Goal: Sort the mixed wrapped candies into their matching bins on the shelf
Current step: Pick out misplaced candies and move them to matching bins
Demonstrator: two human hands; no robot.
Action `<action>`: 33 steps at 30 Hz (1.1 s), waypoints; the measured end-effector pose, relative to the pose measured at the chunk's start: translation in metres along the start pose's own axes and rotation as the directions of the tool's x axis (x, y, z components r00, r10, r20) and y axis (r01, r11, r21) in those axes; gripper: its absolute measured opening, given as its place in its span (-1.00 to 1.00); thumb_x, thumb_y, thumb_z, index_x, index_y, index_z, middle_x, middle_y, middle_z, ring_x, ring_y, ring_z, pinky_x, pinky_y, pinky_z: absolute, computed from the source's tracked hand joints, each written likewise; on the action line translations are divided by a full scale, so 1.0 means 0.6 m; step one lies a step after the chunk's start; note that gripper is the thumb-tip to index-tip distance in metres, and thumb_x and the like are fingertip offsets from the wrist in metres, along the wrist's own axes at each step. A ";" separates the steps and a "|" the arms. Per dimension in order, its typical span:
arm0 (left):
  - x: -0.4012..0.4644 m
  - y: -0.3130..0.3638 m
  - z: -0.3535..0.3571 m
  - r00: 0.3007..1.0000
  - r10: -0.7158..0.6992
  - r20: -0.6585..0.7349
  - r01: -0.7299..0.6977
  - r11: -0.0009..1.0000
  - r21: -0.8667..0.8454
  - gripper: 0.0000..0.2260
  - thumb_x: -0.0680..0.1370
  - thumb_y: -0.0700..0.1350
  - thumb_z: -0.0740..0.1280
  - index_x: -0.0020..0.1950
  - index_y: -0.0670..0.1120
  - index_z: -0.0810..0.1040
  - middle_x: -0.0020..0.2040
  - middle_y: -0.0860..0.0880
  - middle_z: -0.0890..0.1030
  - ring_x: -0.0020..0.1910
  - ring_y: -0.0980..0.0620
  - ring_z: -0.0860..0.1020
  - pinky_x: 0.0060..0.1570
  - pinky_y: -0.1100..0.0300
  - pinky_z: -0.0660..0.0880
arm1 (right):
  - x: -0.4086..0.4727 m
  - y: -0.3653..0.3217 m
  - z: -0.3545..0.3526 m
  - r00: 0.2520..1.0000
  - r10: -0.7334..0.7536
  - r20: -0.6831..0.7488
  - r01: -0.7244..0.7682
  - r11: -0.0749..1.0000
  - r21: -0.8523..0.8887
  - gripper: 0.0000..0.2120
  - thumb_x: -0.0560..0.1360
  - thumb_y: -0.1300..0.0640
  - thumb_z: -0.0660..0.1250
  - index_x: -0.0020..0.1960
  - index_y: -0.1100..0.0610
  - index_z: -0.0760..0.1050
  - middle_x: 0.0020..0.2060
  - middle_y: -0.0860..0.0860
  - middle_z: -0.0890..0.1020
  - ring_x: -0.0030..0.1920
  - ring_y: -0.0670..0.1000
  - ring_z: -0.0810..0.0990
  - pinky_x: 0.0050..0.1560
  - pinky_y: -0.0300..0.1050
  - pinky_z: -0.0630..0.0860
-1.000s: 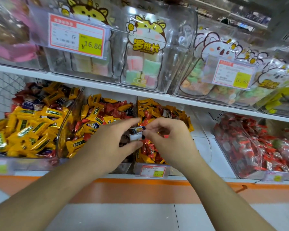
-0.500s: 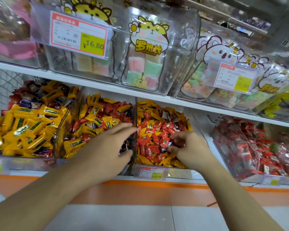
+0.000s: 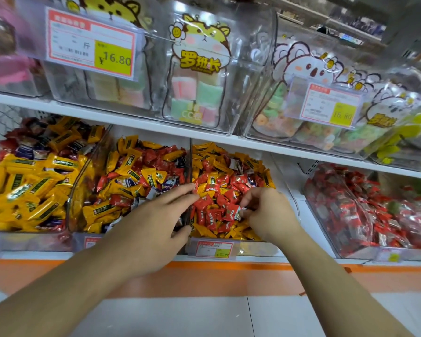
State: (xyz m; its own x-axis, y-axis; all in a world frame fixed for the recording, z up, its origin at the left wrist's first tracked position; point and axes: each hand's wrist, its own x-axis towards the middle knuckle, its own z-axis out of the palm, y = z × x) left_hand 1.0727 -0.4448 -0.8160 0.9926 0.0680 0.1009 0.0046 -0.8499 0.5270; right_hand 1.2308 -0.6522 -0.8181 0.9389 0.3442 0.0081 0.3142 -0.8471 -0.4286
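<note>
my right grip point(image 3: 265, 212) pinches a small silver-edged candy point(image 3: 241, 213) over the red-and-yellow bin point(image 3: 229, 198). my left grip point(image 3: 156, 220) is spread flat, fingers reaching over the clear divider point(image 3: 190, 166). the sorting looks far from done: the middle bin point(image 3: 136, 181) holds yellow, red and purple wrappers all mixed.

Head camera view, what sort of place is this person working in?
Most likely a shop's bulk candy aisle. Clear bins full of wrapped candies sit on white shelves, and printed price tags reading 16.80 hang on the upper containers. Bags of gummies fill the shelf above.
</note>
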 end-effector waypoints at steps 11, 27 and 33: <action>0.007 -0.013 0.000 0.991 0.017 -0.135 -0.027 0.997 -0.073 -0.57 0.65 0.06 0.32 0.53 0.20 0.36 0.49 0.33 0.29 0.42 0.24 0.35 0.21 0.48 0.27 | -0.026 -0.044 -0.041 0.981 -0.002 -0.193 0.084 0.905 0.417 -0.77 0.48 0.37 0.42 -0.15 0.04 0.58 -0.30 0.02 0.68 -0.25 -0.06 0.65 -0.19 -0.17 0.59; 0.002 -0.036 -0.020 0.975 -0.090 -0.203 0.092 0.996 0.004 -0.46 0.62 0.08 0.37 0.58 0.22 0.30 0.53 0.23 0.35 0.44 0.13 0.41 0.33 0.20 0.40 | -0.022 -0.040 -0.031 0.971 -0.157 -0.179 0.211 0.914 0.348 -0.71 0.52 0.38 0.30 0.01 0.02 0.61 -0.12 -0.04 0.66 -0.14 -0.15 0.61 -0.12 -0.28 0.54; 0.014 -0.005 0.012 0.997 0.042 -0.065 -0.042 0.999 -0.001 -0.44 0.67 0.20 0.19 0.64 0.33 0.06 0.58 0.47 -0.09 0.54 0.31 0.17 0.43 0.27 0.27 | 0.028 0.050 -0.036 0.969 -0.069 -0.236 0.069 0.998 -0.007 -0.70 0.55 0.21 0.37 0.26 0.03 0.62 0.12 0.01 0.69 0.08 0.03 0.65 0.12 -0.14 0.54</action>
State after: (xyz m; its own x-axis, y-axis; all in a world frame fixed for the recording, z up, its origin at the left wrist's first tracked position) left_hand 1.0820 -0.4454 -0.8229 0.9819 0.0658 0.1777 -0.0376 -0.8513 0.5234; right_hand 1.2593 -0.6805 -0.8111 0.9216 0.2960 0.2509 0.3792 -0.8244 -0.4203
